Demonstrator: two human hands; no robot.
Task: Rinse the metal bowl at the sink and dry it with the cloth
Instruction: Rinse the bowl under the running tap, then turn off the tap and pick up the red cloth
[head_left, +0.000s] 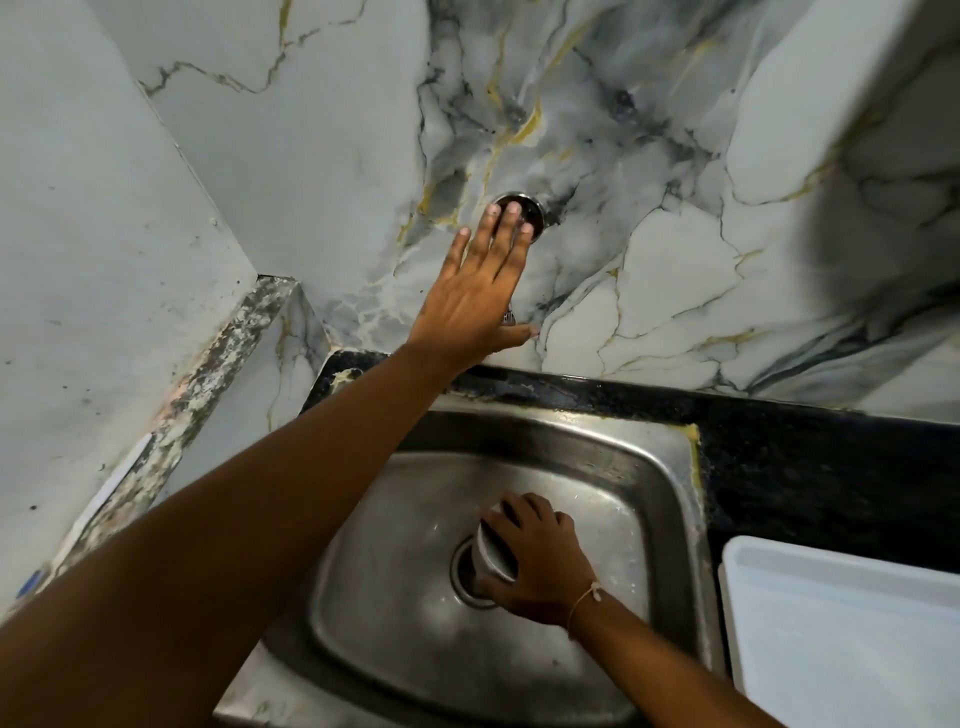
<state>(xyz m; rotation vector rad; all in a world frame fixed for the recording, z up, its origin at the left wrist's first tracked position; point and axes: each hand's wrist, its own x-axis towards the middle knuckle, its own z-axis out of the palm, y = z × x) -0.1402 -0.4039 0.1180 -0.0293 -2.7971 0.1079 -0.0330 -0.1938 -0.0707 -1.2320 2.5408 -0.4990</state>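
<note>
A small metal bowl (492, 552) is tilted on its side over the drain of the steel sink (571, 441), and my right hand (535, 558) grips it from the right. My left hand (480, 291) reaches up to the wall tap, fingers spread flat over it. Most of the tap is hidden behind that hand; only its round wall flange (532, 205) and a bit of metal by the thumb show. No water stream is visible. No cloth is in view.
The sink sits in a dark stone counter (805, 457) against a marble-patterned wall (649, 156). A white tray (841, 634) lies on the counter at the right. A narrow mottled ledge (208, 395) runs along the left wall.
</note>
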